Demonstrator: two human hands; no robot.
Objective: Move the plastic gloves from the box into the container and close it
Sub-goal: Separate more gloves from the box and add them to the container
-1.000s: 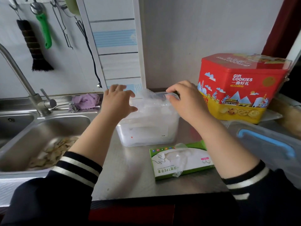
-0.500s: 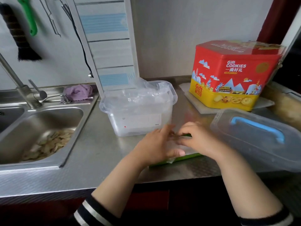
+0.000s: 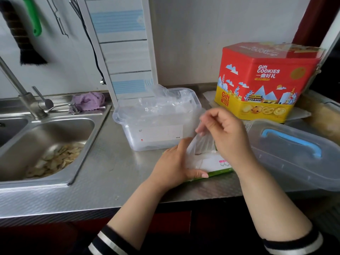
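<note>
A flat green-and-white glove box (image 3: 215,165) lies on the steel counter in front of the clear container (image 3: 156,133). My left hand (image 3: 176,162) lies over the box's left end, thumb along its front edge, holding it down. Just above the box, my right hand (image 3: 226,133) pinches a thin clear plastic glove (image 3: 199,146) that stretches up out of the box's opening. The open container holds crumpled clear gloves (image 3: 165,102) up to its rim. Its clear lid (image 3: 294,155) with a blue handle lies to the right.
A red and yellow cookie tin (image 3: 265,80) stands behind the lid. A steel sink (image 3: 47,144) with peelings in it lies at the left, with its tap (image 3: 22,94) and a purple cloth (image 3: 88,103) behind. A striped board (image 3: 121,43) leans against the wall behind the container.
Both hands came down from the container's rim to the glove box. My right hand has since risen, drawing a glove up out of the box, while my left hand stays on the box.
</note>
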